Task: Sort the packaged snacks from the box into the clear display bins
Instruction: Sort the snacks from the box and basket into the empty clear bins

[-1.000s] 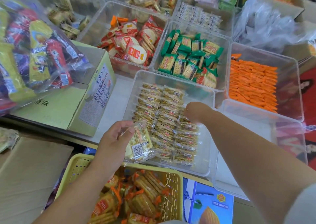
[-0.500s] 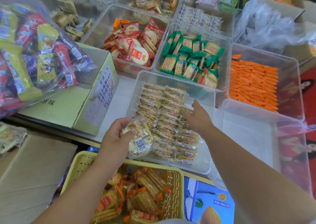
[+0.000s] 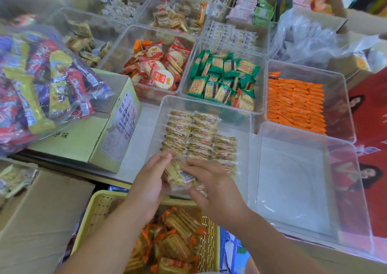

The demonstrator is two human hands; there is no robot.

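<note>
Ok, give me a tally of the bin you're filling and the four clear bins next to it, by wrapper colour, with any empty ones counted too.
Red-wrapper bin: 1
Green-wrapper bin: 1
Orange-wrapper bin: 1
Clear-wrapper bin: 1
Empty bin: 1
Total: 5

The display bin [image 3: 165, 106] is clear, hard plastic with smooth, glossy walls. The stacked packs [image 3: 201, 131] inside it and the cracker pack [image 3: 180, 176] at its near edge are wrapped in transparent, crinkled film that glints. Left of the bin, the box [image 3: 79, 146] is matt yellow-green cardboard, and the big bag [image 3: 48, 81] on top of it is shiny clear film. Nearer than the bin, the basket [image 3: 98, 209] is yellow plastic lattice. To the bin's right, the orange packs [image 3: 295, 106] look glossy.
</note>
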